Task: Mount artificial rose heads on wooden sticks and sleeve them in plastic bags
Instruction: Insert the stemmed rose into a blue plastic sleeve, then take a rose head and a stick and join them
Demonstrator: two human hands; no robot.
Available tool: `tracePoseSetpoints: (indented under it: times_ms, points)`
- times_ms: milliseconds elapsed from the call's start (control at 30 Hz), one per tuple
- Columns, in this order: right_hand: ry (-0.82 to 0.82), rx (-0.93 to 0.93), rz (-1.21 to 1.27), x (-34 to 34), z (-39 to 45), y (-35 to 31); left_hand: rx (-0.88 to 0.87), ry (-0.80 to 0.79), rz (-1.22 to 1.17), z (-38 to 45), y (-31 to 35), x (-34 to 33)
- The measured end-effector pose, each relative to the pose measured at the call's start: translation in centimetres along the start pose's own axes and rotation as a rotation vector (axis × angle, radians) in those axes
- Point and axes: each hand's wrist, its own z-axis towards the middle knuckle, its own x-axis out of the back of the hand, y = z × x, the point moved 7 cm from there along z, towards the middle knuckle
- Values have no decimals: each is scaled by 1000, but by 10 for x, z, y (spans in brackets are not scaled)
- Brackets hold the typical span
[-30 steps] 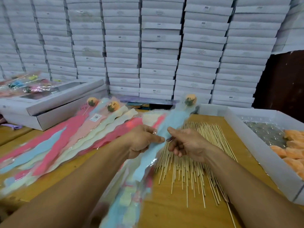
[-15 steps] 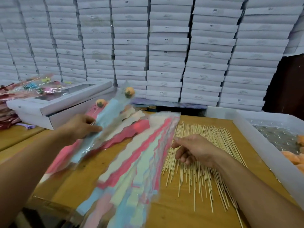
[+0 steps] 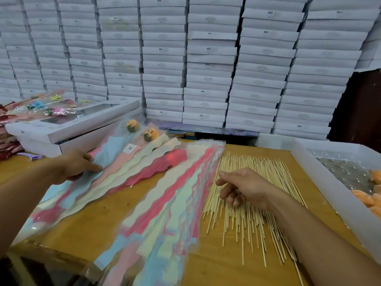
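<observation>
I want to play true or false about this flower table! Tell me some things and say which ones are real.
1. The left hand rests on the sleeved rose with the blue wrap. True.
2. The right hand holds a rose head in its grip. False: it hovers over the wooden sticks, and no rose head is in it.
3. The orange rose heads sit in the white tray on the right. True.
4. The sticks stand upright in a cup. False: they lie loose and flat on the table.
5. White boxes are stacked behind the table. True.
</observation>
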Motion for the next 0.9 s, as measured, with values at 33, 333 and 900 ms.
tracePoseSetpoints:
  times_ms: [33,333,900]
  points:
    - [6,-2,-2,1,1,1,3,-10,27,1,-1,0]
    - [60,-14,-37,15,5,6,25,89,442,4,6,13]
    - [125,-6,-63,21,2,1,-609,105,310,-104,217,-184]
